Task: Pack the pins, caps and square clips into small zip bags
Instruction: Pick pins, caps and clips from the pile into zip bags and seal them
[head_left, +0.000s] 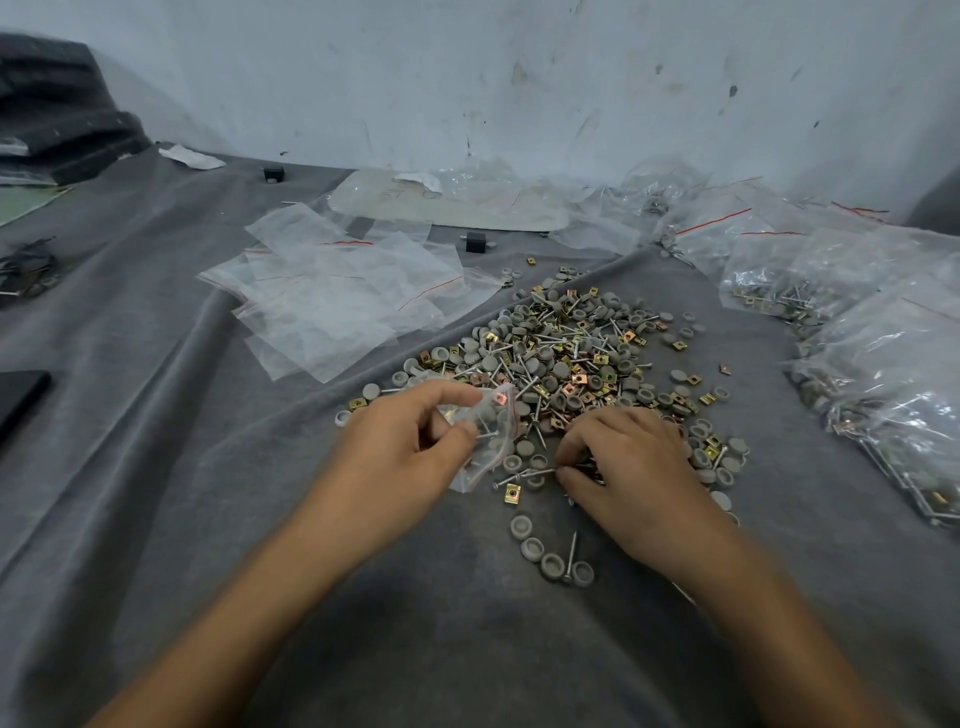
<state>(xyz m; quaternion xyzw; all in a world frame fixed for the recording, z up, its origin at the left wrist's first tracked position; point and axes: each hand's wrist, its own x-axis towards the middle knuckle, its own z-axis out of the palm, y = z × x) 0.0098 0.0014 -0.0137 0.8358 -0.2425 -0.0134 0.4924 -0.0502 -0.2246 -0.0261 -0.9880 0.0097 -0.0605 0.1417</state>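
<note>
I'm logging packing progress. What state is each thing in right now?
Left hand: shut on the small zip bag, holding it above the cloth.
Small zip bag: partly filled, mouth not sealed as far as I can tell.
Right hand: fingers down in the loose pile, pinching at pins.
Loose pile: unpacked, spread on the grey cloth.
Empty zip bags: flat, unfilled.
Filled bags: packed, heaped at right.

Matt grey felt-like cloth (156, 415) under a heap of dull grey plastic round caps (561, 370), shiny thin metal pins (571, 553) and glossy brass-coloured square metal clips (511, 492), beside clear, glossy, crinkled plastic zip bags (332, 291).
</note>
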